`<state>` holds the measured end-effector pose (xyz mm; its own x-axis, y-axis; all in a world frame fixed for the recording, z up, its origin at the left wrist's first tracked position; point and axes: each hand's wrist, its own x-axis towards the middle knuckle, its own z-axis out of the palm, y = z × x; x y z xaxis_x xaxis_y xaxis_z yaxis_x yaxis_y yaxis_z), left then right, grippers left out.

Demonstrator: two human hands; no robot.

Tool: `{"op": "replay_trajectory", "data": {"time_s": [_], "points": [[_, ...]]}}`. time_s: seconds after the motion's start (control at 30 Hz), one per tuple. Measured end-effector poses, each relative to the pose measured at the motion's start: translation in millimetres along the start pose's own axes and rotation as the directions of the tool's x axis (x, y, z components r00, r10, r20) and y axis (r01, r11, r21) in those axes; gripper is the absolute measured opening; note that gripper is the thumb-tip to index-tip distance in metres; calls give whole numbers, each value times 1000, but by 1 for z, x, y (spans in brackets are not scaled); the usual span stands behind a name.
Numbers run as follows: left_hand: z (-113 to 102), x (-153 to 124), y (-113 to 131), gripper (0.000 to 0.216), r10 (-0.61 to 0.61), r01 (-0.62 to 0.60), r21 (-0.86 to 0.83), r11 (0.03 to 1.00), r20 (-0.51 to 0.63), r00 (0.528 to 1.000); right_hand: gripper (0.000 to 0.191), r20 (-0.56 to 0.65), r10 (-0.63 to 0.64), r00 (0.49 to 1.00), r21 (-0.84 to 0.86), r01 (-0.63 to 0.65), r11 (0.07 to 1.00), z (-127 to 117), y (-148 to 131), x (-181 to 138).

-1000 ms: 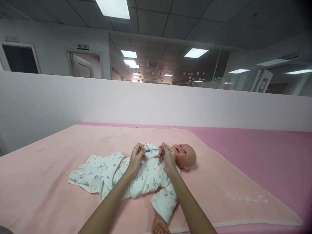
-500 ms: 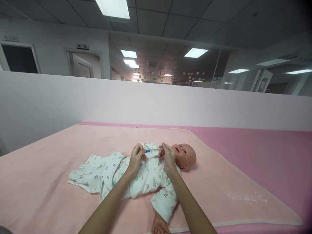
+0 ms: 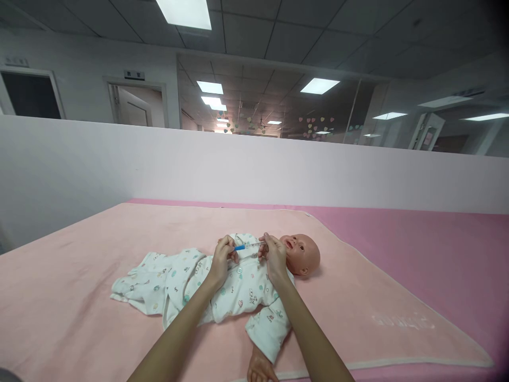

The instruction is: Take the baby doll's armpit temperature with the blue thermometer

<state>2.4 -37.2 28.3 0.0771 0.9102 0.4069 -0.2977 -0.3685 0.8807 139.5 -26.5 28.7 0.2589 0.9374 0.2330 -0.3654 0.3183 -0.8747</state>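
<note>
A thin clear glass thermometer with a blue end is stretched between my two hands, above the chest of a baby doll. My left hand pinches the blue end. At the other end, the fingers of my right hand are closed on the clear part, close to the doll's chin. The doll lies on its back in a white printed outfit, head to the right. One of its arms reaches toward me, with the bare hand at the lower edge of the view.
Under the doll spreads a peach blanket with a pale border, over a pink surface. A low white wall runs along the back. Beyond it are glass panes and a partly open door.
My left fingers have slid slightly left along the thermometer, so more of its blue end shows. My right hand and the doll stay in place.
</note>
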Motion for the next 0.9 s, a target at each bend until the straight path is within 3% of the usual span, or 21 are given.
{"op": "replay_trajectory", "data": {"time_s": [0.9], "points": [[-2, 1, -4, 11, 11, -11, 21, 1000, -9, 1000, 32, 7, -5, 1000, -6, 5, 1000, 0, 0, 0]]}}
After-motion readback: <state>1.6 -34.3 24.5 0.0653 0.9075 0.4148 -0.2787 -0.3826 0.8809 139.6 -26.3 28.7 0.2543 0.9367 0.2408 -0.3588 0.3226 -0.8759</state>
